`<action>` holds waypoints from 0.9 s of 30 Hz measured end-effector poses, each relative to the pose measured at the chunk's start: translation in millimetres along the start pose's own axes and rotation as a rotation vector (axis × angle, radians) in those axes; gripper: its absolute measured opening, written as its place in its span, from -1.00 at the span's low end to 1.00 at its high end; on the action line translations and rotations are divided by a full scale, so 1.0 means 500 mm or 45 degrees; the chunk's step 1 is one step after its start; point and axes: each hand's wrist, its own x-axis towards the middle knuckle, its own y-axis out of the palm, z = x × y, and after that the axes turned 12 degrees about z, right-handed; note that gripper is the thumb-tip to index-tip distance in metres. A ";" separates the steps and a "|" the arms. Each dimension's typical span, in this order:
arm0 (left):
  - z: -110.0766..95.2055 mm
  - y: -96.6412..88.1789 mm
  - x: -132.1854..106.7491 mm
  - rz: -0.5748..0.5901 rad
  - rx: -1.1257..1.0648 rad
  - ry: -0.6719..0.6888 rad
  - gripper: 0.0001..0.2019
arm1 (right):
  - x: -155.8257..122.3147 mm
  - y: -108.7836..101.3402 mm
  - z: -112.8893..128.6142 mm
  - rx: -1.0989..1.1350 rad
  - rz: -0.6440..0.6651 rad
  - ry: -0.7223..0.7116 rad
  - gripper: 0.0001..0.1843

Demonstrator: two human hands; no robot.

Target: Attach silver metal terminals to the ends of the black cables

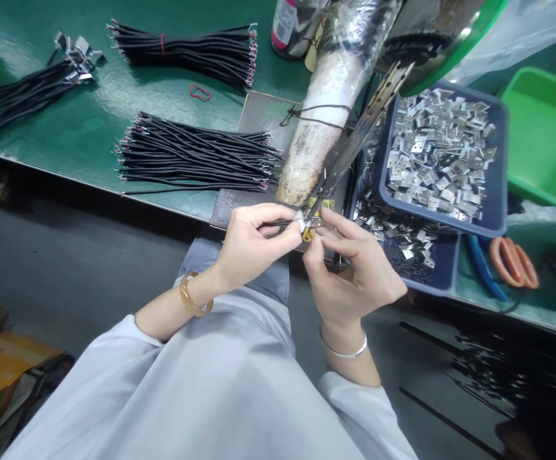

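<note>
My left hand (253, 246) is closed, pinching a thin black cable (274, 223) close to its end, with white wrapping on the fingertips. Facing it, my right hand (354, 262) has thumb and fingers drawn together at a small piece that I cannot make out. Between the two hands sits a small yellow part (308, 234). A slanting dark metal rod (339, 167) comes down to the fingertips, beside the lower end of a stained white tube (301, 153) partly wrapped in clear film.
Bundled black cables (196, 153) lie left on the green table (90, 96), near a red rubber band (200, 92). At right, a blue-grey tray (503, 191) of metal brackets overlaps a lower tray (450, 278). Beyond are a green bin (546, 140) and orange-handled pliers (512, 262).
</note>
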 end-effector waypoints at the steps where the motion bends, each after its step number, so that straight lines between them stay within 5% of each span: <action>1: -0.001 -0.002 -0.001 0.028 -0.004 -0.023 -0.89 | -0.003 0.000 -0.001 0.013 0.001 0.003 -0.82; 6: 0.002 -0.007 -0.006 0.115 0.030 -0.144 -0.86 | -0.010 -0.001 -0.003 0.044 0.034 0.050 -0.82; 14: 0.009 -0.003 -0.014 0.053 0.210 -0.063 -0.84 | -0.005 0.001 -0.002 0.059 0.044 0.073 -0.84; 21: 0.014 -0.011 -0.035 0.178 0.749 0.601 -0.81 | 0.003 -0.022 -0.012 0.588 0.289 0.452 -0.84; 23: 0.010 -0.016 -0.037 0.205 0.669 0.568 -0.83 | 0.005 -0.028 -0.015 0.585 0.311 0.395 -0.85; 27: -0.002 -0.026 -0.037 0.272 0.419 0.339 -0.83 | -0.001 -0.026 -0.019 0.096 0.212 0.043 -0.88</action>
